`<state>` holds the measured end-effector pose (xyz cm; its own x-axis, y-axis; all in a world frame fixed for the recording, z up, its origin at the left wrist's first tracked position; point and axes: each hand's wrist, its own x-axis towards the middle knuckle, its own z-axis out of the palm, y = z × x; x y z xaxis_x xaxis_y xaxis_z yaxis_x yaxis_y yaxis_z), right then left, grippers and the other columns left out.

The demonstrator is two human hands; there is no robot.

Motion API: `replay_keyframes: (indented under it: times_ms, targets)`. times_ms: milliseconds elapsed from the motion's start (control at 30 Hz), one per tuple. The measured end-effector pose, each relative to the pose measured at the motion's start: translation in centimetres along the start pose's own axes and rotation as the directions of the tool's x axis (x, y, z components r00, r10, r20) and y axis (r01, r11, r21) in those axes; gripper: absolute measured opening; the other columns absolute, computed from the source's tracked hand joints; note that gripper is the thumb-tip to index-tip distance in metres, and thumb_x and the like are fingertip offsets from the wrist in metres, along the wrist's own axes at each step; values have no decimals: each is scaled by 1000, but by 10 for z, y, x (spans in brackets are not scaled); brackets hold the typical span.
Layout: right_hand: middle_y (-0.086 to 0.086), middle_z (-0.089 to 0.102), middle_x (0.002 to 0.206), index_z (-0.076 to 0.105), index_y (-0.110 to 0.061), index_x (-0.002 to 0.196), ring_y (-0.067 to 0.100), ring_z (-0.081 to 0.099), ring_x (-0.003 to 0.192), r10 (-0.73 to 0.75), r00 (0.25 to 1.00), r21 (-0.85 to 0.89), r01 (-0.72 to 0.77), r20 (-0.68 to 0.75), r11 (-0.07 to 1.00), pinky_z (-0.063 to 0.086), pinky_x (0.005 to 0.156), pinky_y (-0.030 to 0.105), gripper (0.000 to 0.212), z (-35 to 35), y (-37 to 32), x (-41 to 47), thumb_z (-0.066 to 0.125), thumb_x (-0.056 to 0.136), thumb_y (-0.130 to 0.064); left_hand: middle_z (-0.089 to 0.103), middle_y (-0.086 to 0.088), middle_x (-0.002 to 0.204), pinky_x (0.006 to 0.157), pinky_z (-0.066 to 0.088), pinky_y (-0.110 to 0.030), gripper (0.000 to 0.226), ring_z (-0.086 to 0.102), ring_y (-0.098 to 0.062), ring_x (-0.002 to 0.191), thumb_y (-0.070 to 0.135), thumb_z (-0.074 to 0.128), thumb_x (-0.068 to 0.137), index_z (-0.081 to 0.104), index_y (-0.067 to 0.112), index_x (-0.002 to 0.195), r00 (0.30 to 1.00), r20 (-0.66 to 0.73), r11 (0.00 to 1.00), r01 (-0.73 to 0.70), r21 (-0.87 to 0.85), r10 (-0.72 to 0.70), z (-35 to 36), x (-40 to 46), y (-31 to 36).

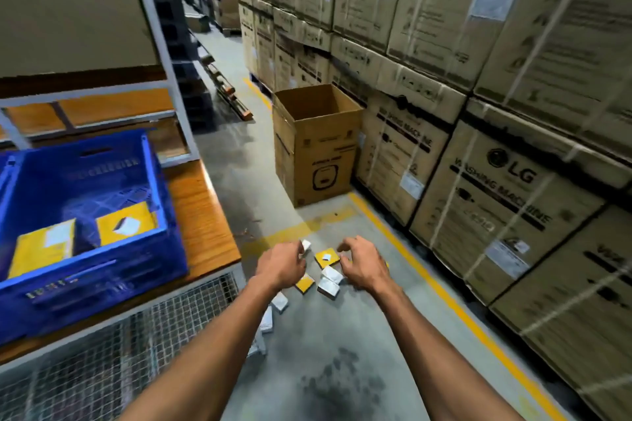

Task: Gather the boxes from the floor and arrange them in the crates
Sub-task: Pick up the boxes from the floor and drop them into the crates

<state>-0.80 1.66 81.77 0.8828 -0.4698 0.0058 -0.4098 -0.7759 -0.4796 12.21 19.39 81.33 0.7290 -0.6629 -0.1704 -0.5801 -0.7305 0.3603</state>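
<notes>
While both hands, left (pixel 281 263) and right (pixel 363 263), hover empty with fingers loosely curled, pinch the yellow box (pixel 326 258) by its edges.

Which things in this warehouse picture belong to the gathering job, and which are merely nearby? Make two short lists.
Belong to the job:
small boxes on the floor
blue crate, two yellow boxes inside
both hands: left hand, right hand

Merely nearby:
open cardboard carton
stacked washing machine cartons
wooden table

Two bare arms stretched out, left hand (pixel 281 265) and right hand (pixel 362 263) loosely curled above small yellow and white cardboard boxes (pixel 326 258) scattered on grey concrete floor (pixel 342 352), blue plastic crate (pixel 85 215) near wooden tabletop's (pixel 201 215) right edge
</notes>
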Motion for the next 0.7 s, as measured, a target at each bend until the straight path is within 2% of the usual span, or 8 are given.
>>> replay_keyframes:
  times_ms: [67, 167, 333, 400, 467, 567, 700]
  targets:
    - [5, 66, 114, 71, -22, 115, 26, 62, 113, 54, 998, -1, -54, 9, 999, 49, 92, 35, 25, -7, 27, -5, 59, 93, -25, 72, -4, 121, 88, 57, -41, 34, 66, -33, 113, 38, 52, 92, 61, 25, 122, 1000, 31, 1000, -6, 6, 6, 10, 9, 20]
    - [3, 67, 109, 72, -25, 108, 27, 64, 108, 116, 993, 29, -116, -11, 993, 52, 88, 37, 22, -13, 59, -3, 59, 91, -25, 70, -5, 126, 89, 54, -38, 34, 65, -33, 117, 36, 52, 95, 61, 28, 127, 998, 64, 1000, -15, 18, 13, 22, 28, 41]
    - [0, 69, 112, 71, -24, 106, 22, 61, 110, 164, 986, 39, -164, 14, 986, 49, 98, 38, 22, -13, 105, 22, 58, 89, -24, 68, -9, 127, 79, 48, -35, 27, 64, -35, 115, 33, 51, 98, 61, 24, 120, 993, 115, 999, -22, 50, 16, 43, 83, 62]
    - [-5, 69, 112, 68, -30, 102, 21, 62, 110, 201, 979, 48, -202, 26, 978, 53, 92, 40, 19, -11, 126, 44, 56, 87, -31, 67, -8, 128, 78, 46, -34, 26, 64, -34, 115, 32, 49, 96, 60, 25, 118, 991, 136, 999, -15, 37, 9, 49, 113, 67]
    - [-6, 67, 111, 66, -31, 102, 20, 62, 110, 221, 974, 42, -223, 52, 974, 53, 89, 40, 19, -10, 145, 67, 57, 87, -34, 65, -6, 130, 82, 49, -35, 28, 64, -32, 115, 34, 49, 95, 60, 27, 120, 988, 156, 1000, -10, 22, 6, 53, 145, 71]
    - [-3, 66, 113, 68, -27, 110, 20, 61, 112, 224, 974, 24, -225, 40, 974, 52, 92, 40, 23, -20, 163, 101, 57, 90, -26, 67, -4, 131, 90, 55, -38, 34, 63, -30, 118, 34, 48, 95, 60, 27, 125, 988, 151, 1000, -31, 0, 30, 54, 195, 81]
    - [-2, 66, 115, 68, -27, 114, 19, 61, 113, 279, 960, 59, -279, 22, 958, 52, 94, 38, 24, -25, 193, 144, 59, 92, -25, 70, -3, 126, 92, 57, -41, 41, 64, -30, 118, 34, 47, 90, 62, 27, 127, 984, 169, 998, -57, -22, 60, 60, 257, 96]
